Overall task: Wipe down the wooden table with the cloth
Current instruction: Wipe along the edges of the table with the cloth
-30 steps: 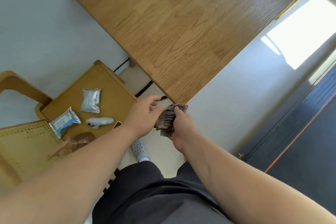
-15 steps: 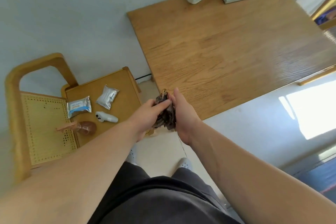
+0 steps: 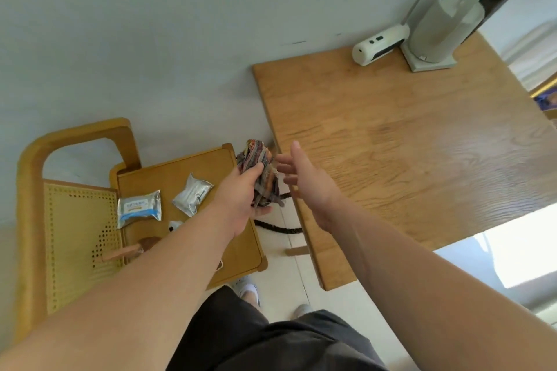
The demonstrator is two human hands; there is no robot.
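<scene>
Item: bunched cloth [image 3: 256,157], mid-frame just off the table [image 3: 407,144]'s left edge, gripped in my left hand [image 3: 241,193], right hand [image 3: 310,184] spread empty; risk: careless sweep likely knocks white gadget [image 3: 378,45], upper right.

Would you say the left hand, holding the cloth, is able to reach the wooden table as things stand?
Probably yes: the left hand grips the cloth just beside the edge of the wooden table, with only the open right hand between them.
</scene>
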